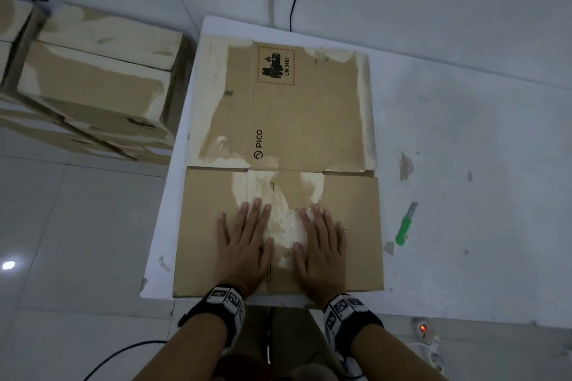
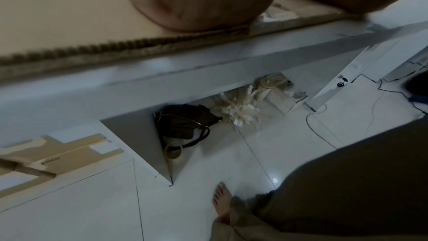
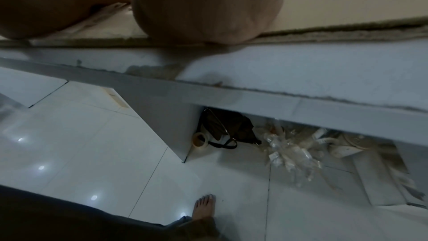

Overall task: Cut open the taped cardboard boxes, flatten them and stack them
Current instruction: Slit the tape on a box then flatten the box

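Observation:
A flattened brown cardboard box (image 1: 303,120), printed PICO and UN 3481, lies on the white table (image 1: 464,139). Torn tape patches mark its surface. My left hand (image 1: 244,238) and right hand (image 1: 322,241) lie side by side, palms down and fingers straight, pressing the near flap (image 1: 204,235) of that box. In the left wrist view the heel of the left hand (image 2: 197,1) sits at the box's corrugated edge (image 2: 115,47). The right wrist view shows the right hand's heel (image 3: 208,6) on the same edge (image 3: 347,28). A green utility knife (image 1: 406,224) lies on the table to the right of the box.
A stack of cardboard boxes (image 1: 93,77) stands left of the table on the tiled floor. Under the table are a dark bag (image 2: 183,122), a tape roll (image 3: 200,140) and crumpled plastic (image 3: 291,153). My bare feet (image 2: 222,201) stand near it. A power strip (image 1: 424,329) sits low right.

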Tool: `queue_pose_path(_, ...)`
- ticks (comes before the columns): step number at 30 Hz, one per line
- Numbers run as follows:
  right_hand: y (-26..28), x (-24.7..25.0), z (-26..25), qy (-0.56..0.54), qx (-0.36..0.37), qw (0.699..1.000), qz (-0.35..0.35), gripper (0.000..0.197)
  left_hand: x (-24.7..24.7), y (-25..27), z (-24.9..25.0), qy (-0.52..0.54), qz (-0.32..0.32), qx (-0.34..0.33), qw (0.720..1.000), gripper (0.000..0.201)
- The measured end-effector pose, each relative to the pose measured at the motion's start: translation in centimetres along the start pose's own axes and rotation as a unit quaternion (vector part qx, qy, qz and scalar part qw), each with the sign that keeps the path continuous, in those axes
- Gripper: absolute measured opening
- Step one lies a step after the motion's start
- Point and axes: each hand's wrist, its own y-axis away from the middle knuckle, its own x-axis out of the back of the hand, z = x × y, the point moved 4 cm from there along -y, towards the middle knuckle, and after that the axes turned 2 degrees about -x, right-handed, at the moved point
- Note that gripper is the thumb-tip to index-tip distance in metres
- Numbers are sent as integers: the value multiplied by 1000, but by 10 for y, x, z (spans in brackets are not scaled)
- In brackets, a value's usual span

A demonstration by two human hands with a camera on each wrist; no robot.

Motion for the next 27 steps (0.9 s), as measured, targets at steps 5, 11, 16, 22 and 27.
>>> queue_pose_path(5, -1, 1, 0, 3, -3, 1000, -3, 64, 0, -2, 0, 8, -2, 0, 1000, 64)
queue_pose_path(11, -6, 3, -2, -7, -5, 1000, 12, 58, 1, -4, 0, 39, 19, -6, 999, 61)
queue_pose_path(16, -59, 16, -2, -28, -32, 997, 62, 48, 13, -51, -3, 58, 44, -24, 997, 54)
queue_pose_path(22, -136, 8, 5, -4, -9, 1000, 29, 72, 22, -129, -22, 40, 33, -21, 998, 62)
queue_pose_path(27, -147, 7, 5, -5, -5, 1000, 7, 73, 20, -145, -28, 15, 22, -22, 999, 63)
